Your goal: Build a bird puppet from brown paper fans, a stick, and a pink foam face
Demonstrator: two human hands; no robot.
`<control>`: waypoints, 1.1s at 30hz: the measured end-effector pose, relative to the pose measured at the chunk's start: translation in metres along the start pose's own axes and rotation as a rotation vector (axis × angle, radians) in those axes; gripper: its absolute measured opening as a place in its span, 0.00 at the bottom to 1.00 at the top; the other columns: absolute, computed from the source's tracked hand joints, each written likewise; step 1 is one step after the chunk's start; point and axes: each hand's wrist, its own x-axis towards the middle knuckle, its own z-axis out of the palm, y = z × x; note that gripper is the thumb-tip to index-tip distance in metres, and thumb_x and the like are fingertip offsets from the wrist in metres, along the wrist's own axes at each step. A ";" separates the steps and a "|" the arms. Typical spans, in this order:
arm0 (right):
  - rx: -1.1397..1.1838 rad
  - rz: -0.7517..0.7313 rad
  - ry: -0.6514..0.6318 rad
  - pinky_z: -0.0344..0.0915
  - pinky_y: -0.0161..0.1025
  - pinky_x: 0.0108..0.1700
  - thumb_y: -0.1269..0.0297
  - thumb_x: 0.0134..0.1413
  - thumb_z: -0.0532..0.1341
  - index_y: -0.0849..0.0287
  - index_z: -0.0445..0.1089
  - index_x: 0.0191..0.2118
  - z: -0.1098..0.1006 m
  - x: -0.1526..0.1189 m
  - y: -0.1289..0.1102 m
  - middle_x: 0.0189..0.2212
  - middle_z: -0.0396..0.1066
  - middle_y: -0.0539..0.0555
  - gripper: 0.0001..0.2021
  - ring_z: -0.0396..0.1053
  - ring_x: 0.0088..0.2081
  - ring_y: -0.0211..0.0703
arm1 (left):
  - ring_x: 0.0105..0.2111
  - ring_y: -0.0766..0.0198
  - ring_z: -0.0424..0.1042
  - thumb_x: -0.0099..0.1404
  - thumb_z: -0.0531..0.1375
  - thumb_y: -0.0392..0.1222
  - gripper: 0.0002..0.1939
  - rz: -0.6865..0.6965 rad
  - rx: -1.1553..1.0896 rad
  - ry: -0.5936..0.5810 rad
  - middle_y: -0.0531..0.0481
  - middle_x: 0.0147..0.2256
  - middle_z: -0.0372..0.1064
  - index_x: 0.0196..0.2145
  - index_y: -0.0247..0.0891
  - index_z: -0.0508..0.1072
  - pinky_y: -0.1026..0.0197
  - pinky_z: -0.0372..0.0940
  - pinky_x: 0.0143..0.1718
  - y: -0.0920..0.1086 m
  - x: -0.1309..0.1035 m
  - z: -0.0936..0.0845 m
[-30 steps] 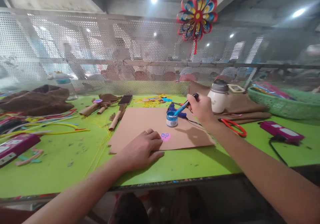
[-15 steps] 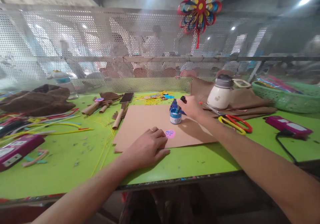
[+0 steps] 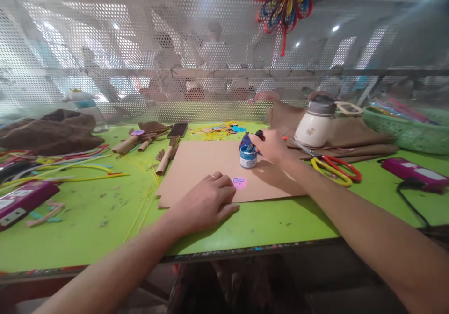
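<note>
My left hand [image 3: 210,199] lies flat on a sheet of brown cardboard [image 3: 196,160], its fingertips at the edge of a small pink paper disc [image 3: 240,183]. Two blue ringed eyes and small marks are drawn on the disc. Past it stands a small open jar of blue paint [image 3: 248,160]. My right hand [image 3: 273,146] is closed around a dark-handled paintbrush [image 3: 258,134], held tilted with its lower end at the jar's mouth. The tip is hidden in the jar. A dark blue object [image 3: 245,139] sits just behind the jar, partly covered.
Scissors [image 3: 331,170] with red and yellow handles lie right of the cardboard, near a white bottle [image 3: 314,124]. Purple power strips [image 3: 416,174] lie at both sides. Rolled brown paper pieces [image 3: 128,143], a phone [image 3: 177,130] and yellow scraps [image 3: 213,131] lie behind.
The camera view has tilted down slightly and shifted, moving the table's things a little in the picture. The brush stays at the paint jar; my left hand keeps its place by the disc.
</note>
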 end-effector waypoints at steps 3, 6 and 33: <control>0.043 -0.018 0.079 0.54 0.36 0.26 0.57 0.55 0.57 0.56 0.60 0.19 -0.004 0.001 -0.001 0.15 0.64 0.49 0.17 0.60 0.21 0.38 | 0.43 0.54 0.64 0.69 0.54 0.47 0.12 0.001 -0.008 0.016 0.44 0.40 0.68 0.36 0.37 0.72 0.52 0.62 0.46 0.000 0.000 0.000; 0.075 -0.006 0.107 0.54 0.36 0.26 0.56 0.55 0.57 0.56 0.61 0.18 -0.008 0.001 -0.001 0.15 0.63 0.48 0.17 0.60 0.20 0.38 | 0.43 0.54 0.64 0.69 0.55 0.47 0.12 0.001 -0.007 0.019 0.44 0.39 0.68 0.34 0.37 0.71 0.52 0.62 0.46 0.001 -0.001 0.000; 0.411 -0.060 0.248 0.57 0.36 0.22 0.56 0.57 0.60 0.56 0.65 0.20 -0.054 -0.046 -0.023 0.14 0.64 0.48 0.17 0.60 0.17 0.36 | 0.43 0.54 0.64 0.68 0.56 0.46 0.11 -0.001 -0.040 0.026 0.44 0.41 0.68 0.38 0.37 0.73 0.52 0.62 0.47 -0.001 0.000 0.002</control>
